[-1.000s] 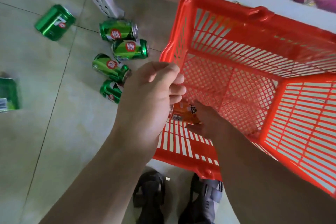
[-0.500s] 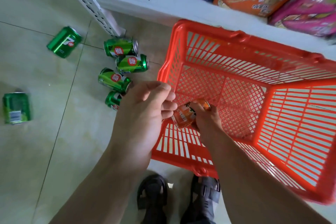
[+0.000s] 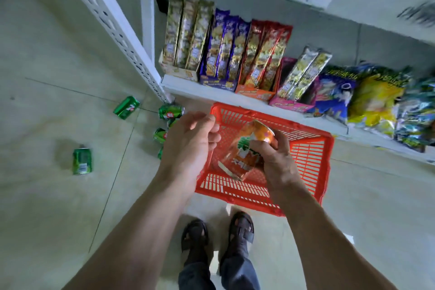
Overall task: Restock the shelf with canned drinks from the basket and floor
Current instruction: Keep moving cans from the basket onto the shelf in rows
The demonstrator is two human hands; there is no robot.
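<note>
My right hand [image 3: 277, 162] grips an orange drink can [image 3: 247, 150], held tilted above the red plastic basket [image 3: 313, 162] on the floor. My left hand [image 3: 188, 146] hovers just left of the can with fingers loosely curled, holding nothing. Several green cans lie on the tiled floor to the left: one far left [image 3: 82, 161], one near the shelf post [image 3: 126, 107], and a cluster [image 3: 170, 112] partly hidden behind my left hand. The white shelf [image 3: 188, 88] stands beyond the basket.
The lower shelf carries rows of snack boxes [image 3: 221, 54] and chip bags [image 3: 374, 99]. A perforated white upright [image 3: 110, 23] runs diagonally at the left. My feet in dark sandals [image 3: 219, 233] stand just in front of the basket.
My right hand has lifted the orange can up out of the basket. The view has risen and tilted up, so that more of the shelf shows. My left hand stays beside the can.
</note>
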